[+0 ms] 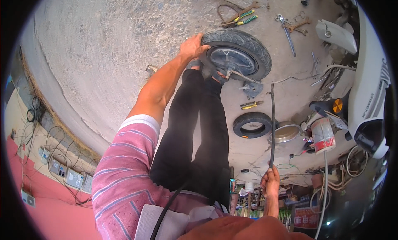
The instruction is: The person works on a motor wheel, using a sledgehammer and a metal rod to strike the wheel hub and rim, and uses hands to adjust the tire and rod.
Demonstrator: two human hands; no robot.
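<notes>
Rough concrete ground [103,41] spreads out in front of you, with a pink wall [54,215] at the far left and a white vehicle [373,70] along the right. Your wheel [232,60], tyre and hub together, sits tilted on the ground just by your feet, its axle side turned toward you and a cable [286,79] trailing off to the right. Your left hand [192,46] grips the tyre's upper left edge, fingers over the tread. Your right hand [270,180] is closed around the near end of a long dark bar [273,124], whose far end points toward the wheel but appears apart from it. Beside your right leg lie a loose tyre [237,126] and a metal basin [286,133]; the yellow pliers [251,104] are near them, and green-handled pliers [247,20] rest beyond the wheel.

Judging from your hold, the step in hand is steadying the wheel with one hand while the bar is at the ready in the other. Bringing the bar to the wheel would call for a firm left grip, a controlled swing of the far end, and care to keep clear of the cable and your feet.
</notes>
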